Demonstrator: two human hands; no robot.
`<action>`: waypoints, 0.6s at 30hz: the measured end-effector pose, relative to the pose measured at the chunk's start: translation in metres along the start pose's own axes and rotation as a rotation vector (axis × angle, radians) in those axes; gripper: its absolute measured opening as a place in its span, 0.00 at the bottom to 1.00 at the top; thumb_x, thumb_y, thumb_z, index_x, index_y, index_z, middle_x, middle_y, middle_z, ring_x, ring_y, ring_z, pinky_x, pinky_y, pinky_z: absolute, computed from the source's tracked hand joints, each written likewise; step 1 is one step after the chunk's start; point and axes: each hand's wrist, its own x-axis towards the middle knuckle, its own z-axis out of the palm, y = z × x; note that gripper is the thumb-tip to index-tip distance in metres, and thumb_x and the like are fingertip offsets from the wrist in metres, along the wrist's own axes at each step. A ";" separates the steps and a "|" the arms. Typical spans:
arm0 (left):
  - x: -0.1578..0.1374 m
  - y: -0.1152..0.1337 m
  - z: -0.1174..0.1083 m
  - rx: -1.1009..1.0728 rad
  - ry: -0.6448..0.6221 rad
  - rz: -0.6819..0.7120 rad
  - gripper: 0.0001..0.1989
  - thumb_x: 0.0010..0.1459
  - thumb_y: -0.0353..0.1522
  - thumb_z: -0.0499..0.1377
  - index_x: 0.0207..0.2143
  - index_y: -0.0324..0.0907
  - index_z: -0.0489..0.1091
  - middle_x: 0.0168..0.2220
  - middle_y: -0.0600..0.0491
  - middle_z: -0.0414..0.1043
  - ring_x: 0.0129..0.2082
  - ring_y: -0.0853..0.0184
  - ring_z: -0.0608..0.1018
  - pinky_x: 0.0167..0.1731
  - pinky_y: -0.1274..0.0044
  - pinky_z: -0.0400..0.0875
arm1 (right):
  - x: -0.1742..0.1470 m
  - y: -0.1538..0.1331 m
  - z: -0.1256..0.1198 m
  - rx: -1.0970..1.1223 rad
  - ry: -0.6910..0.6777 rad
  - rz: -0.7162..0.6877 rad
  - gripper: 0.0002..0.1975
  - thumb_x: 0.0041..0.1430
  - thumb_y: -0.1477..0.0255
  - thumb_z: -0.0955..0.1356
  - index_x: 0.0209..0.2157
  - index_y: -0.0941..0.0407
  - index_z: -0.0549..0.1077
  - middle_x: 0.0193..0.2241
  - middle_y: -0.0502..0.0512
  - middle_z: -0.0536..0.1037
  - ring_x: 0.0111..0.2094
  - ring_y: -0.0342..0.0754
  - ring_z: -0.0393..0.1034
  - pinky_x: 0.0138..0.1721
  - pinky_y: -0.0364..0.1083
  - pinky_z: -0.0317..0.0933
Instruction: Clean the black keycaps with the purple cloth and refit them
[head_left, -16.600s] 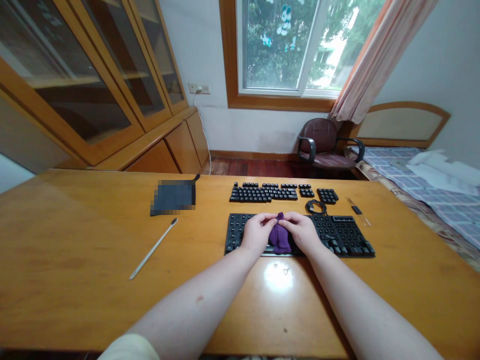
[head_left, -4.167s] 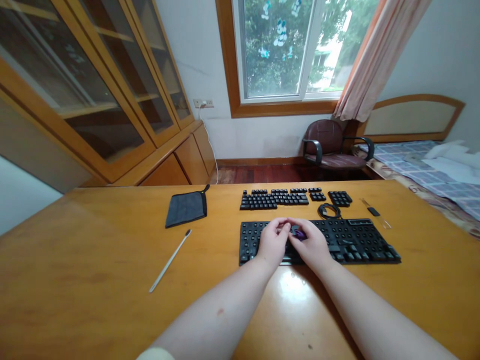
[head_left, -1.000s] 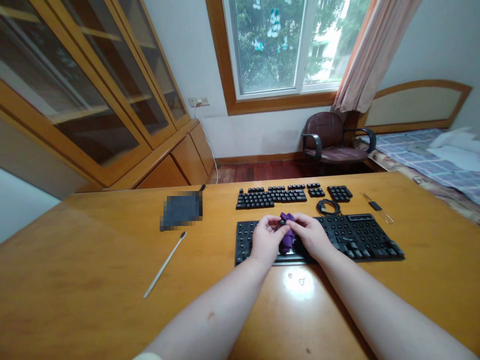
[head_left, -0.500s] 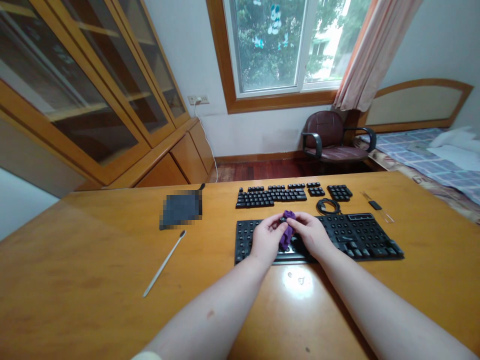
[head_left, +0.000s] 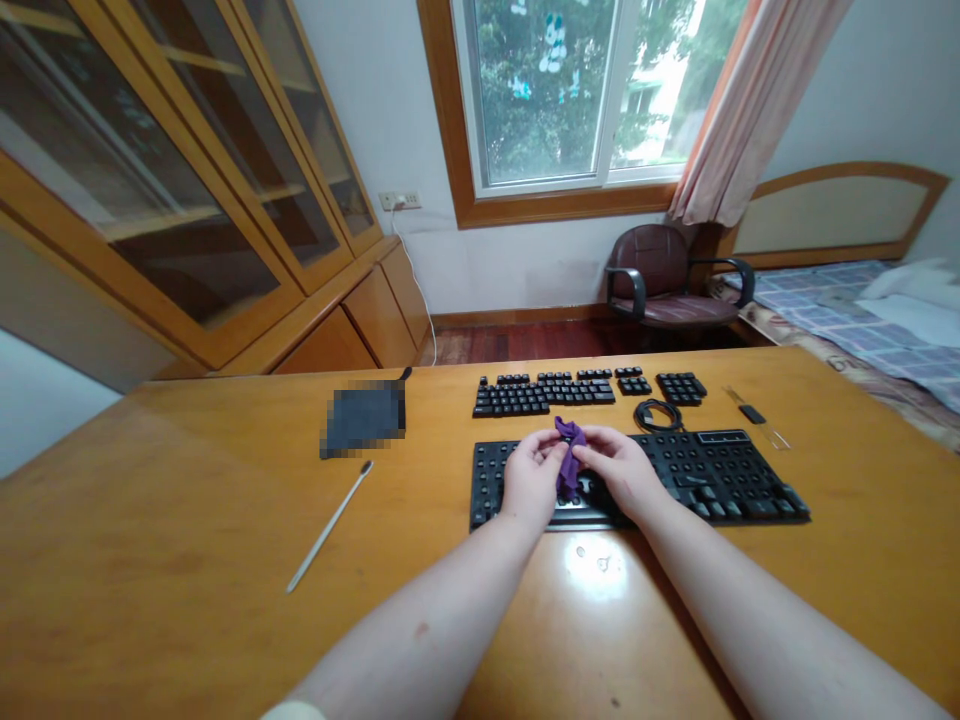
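Above the black keyboard [head_left: 720,470], my hands meet over a crumpled purple cloth [head_left: 569,480]. My left hand [head_left: 531,475] is closed, pinching a small dark keycap [head_left: 568,440] that is partly wrapped in the cloth. My right hand [head_left: 619,465] is closed on the cloth, its thumb pressing against the keycap. Many of the keyboard's keys are off, with bare key posts showing; some keys remain at the lower right. Behind it, loose black keycaps [head_left: 512,402] stand in rows like a keyboard layout.
A coiled black cable [head_left: 658,415] lies behind the keyboard. To its right is a keycap puller [head_left: 752,413] with wire ends. On the left are a long white-handled brush [head_left: 330,527] and a blurred dark pouch [head_left: 364,418]. A chair [head_left: 660,275] stands beyond the wooden table [head_left: 187,520].
The purple cloth has shifted and folded differently between my fingers, its top end now sticking up to the left. Both hands stay in nearly the same place.
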 end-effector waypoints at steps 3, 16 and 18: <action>0.001 -0.002 -0.001 -0.024 0.000 -0.007 0.09 0.45 0.30 0.63 0.32 0.38 0.70 0.31 0.50 0.76 0.32 0.67 0.77 0.37 0.73 0.71 | -0.001 -0.003 0.002 -0.019 -0.004 0.007 0.19 0.42 0.62 0.72 0.35 0.58 0.74 0.31 0.56 0.78 0.30 0.49 0.71 0.34 0.49 0.66; 0.001 -0.002 -0.005 0.120 0.006 0.045 0.07 0.45 0.31 0.62 0.30 0.38 0.73 0.30 0.51 0.76 0.32 0.67 0.76 0.37 0.74 0.70 | 0.002 -0.003 -0.004 -0.109 -0.044 -0.012 0.12 0.44 0.65 0.71 0.31 0.56 0.76 0.26 0.52 0.77 0.24 0.45 0.67 0.29 0.45 0.63; 0.001 -0.001 -0.004 0.109 0.017 0.027 0.07 0.45 0.31 0.62 0.30 0.38 0.74 0.30 0.50 0.76 0.32 0.66 0.77 0.38 0.73 0.70 | 0.001 -0.004 -0.004 -0.110 -0.023 -0.010 0.11 0.43 0.65 0.71 0.29 0.56 0.76 0.24 0.51 0.76 0.23 0.45 0.66 0.29 0.45 0.62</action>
